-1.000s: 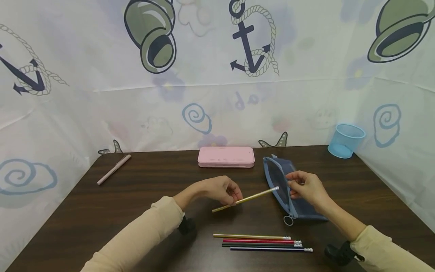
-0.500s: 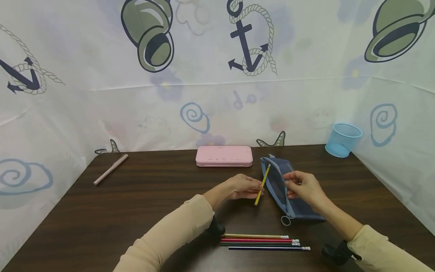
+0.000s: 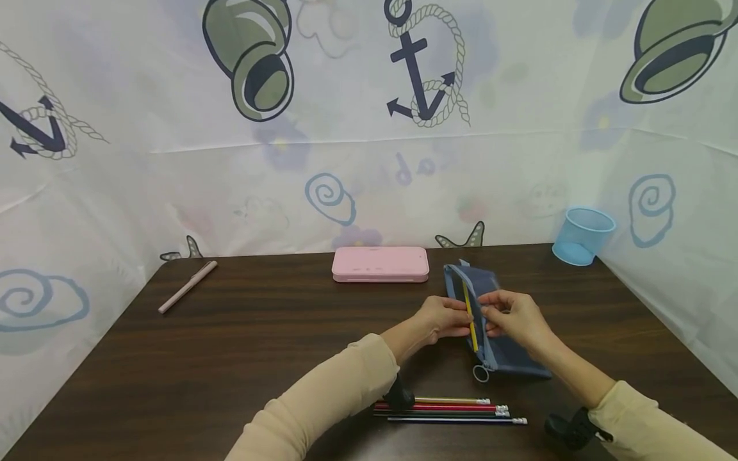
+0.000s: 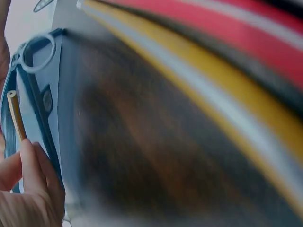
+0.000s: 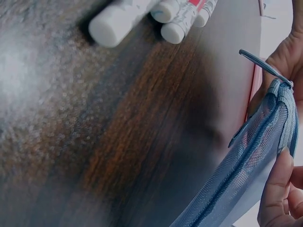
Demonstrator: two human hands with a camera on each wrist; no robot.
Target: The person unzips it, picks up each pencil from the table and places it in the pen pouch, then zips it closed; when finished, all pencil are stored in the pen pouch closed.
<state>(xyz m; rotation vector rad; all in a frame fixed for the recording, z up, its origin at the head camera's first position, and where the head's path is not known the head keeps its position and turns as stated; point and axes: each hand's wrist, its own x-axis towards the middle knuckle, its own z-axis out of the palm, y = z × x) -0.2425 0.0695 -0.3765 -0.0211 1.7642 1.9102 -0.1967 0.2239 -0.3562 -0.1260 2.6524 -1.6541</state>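
Observation:
My left hand (image 3: 437, 320) pinches a yellow pencil (image 3: 473, 333) between thumb and fingers, right in the mouth of a blue zippered pencil pouch (image 3: 513, 355). Its plain end (image 4: 12, 94) points toward the zipper's ring pull (image 4: 39, 53) in the left wrist view. On the pouch's other side, my right hand (image 3: 517, 319) grips the zipper edge between thumb and fingers and holds the mouth apart. Mesh on the pouch (image 5: 227, 179) shows in the right wrist view. Nearer me lie several pencils side by side, among them a gold one (image 3: 452, 401) and a red one (image 3: 452, 408).
A pink case (image 3: 380, 264) lies at the back of the dark wooden table (image 3: 259, 301). A translucent blue cup (image 3: 582, 237) stands in the back right corner. At the far left lies a pale pink pen (image 3: 188, 287). Printed cloth walls surround the table.
The left hand has moved right and turned the yellow pencil from sideways to lengthwise, bringing it into the pouch's mouth. The right hand has kept its grip on the pouch edge.

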